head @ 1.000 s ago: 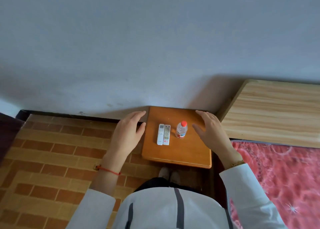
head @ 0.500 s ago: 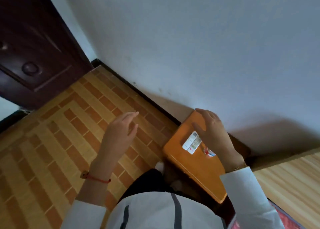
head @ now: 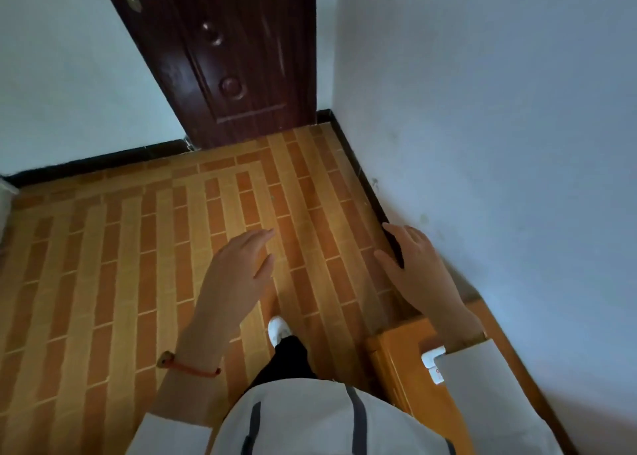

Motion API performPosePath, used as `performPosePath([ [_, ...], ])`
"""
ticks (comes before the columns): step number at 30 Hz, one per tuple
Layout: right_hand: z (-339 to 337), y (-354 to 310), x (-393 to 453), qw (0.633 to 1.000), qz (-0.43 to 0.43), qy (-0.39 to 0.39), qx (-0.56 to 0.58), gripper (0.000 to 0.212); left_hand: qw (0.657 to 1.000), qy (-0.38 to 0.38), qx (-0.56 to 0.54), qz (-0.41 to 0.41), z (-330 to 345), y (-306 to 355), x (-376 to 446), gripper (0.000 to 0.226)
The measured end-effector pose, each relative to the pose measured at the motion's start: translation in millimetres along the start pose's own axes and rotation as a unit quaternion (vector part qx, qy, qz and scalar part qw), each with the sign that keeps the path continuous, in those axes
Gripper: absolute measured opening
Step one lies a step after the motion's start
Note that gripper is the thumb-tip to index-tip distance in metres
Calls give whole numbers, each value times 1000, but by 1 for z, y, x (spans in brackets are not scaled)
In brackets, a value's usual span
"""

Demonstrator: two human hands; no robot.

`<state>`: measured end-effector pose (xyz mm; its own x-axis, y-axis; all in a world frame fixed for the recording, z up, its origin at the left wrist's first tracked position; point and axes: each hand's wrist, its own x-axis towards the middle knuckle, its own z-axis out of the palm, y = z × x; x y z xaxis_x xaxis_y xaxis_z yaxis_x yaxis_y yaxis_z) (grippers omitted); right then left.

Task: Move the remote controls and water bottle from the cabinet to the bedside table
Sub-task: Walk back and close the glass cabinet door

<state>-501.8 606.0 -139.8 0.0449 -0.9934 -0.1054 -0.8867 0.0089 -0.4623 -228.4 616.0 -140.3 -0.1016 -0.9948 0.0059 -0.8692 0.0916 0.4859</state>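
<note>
The orange wooden bedside table (head: 396, 358) shows at the lower right, partly behind my right sleeve. On it, only the white ends of the remote controls (head: 432, 363) peek out beside the sleeve; the water bottle is hidden. My left hand (head: 238, 275) hovers over the tiled floor with fingers straight and holds nothing. My right hand (head: 417, 268) hangs flat in front of the black skirting by the wall, empty as well, forward of the table.
A dark brown door (head: 234, 58) stands ahead at the corner. The pale wall (head: 499, 127) runs along my right. Brick-pattern floor tiles (head: 120, 265) spread to the left. My white shoe (head: 277, 329) steps forward below the hands.
My view has swung left, away from the bedside table toward the door. Both hands left the table top and now hang over the floor; the bottle has gone out of sight.
</note>
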Motion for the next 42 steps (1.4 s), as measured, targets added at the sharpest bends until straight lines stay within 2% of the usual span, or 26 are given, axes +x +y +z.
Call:
performPosePath([
  [11, 38, -126, 147, 994, -100, -37, 20, 51, 993, 65, 18, -100, -72, -114, 71, 42],
  [16, 57, -193, 205, 988, -147, -39, 40, 41, 988, 92, 27, -125, -109, -171, 102, 41],
  [25, 105, -284, 294, 963, -234, -133, 29, 51, 969, 153, 16, -192, -143, -243, 135, 39],
  [34, 155, -375, 419, 930, -323, -170, 34, 52, 938, 186, 13, -291, -173, -317, 193, 40],
  [37, 167, -413, 473, 914, -356, -191, 33, 52, 922, 211, 15, -325, -191, -346, 224, 42],
  [42, 175, -494, 565, 886, -428, -178, 15, 52, 884, 264, 36, -383, -232, -391, 283, 40],
])
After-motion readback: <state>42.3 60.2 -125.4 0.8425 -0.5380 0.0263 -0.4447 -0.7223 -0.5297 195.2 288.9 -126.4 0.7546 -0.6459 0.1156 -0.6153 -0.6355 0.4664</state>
